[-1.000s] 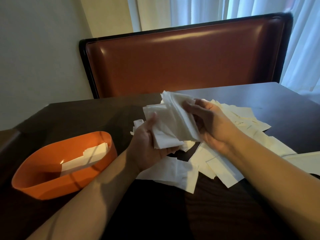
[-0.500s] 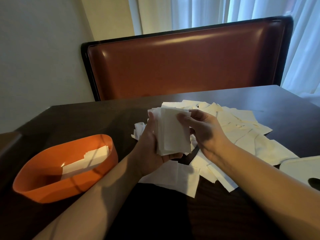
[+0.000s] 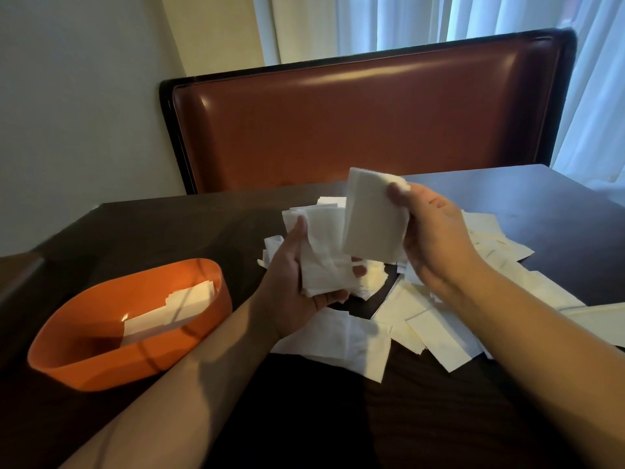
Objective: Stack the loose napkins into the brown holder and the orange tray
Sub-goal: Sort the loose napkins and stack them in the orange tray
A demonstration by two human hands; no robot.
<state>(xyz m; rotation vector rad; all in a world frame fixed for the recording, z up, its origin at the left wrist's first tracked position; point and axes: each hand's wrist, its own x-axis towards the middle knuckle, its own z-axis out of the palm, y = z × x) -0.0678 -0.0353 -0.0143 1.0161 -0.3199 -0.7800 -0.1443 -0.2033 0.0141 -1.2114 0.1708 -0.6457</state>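
Note:
My left hand [image 3: 297, 282] grips a small stack of white napkins [image 3: 324, 248] above the table. My right hand [image 3: 436, 238] pinches a separate bundle of napkins [image 3: 372, 218], held upright just right of the left stack. Beneath and to the right of both hands a heap of loose napkins [image 3: 439, 319] spreads over the dark table [image 3: 169, 225]. The orange tray [image 3: 84, 370] sits at the left with a few napkins [image 3: 169, 309] lying inside it. No brown holder shows in this view.
A brown padded bench back [image 3: 372, 123] stands behind the table, with white curtains [image 3: 406, 22] above it. A wall [image 3: 67, 96] runs along the left. A pale object [image 3: 602, 319] lies at the right edge of the table.
The single stack held between both hands has split: my right hand has lifted one bundle up and to the right, while my left hand keeps the rest.

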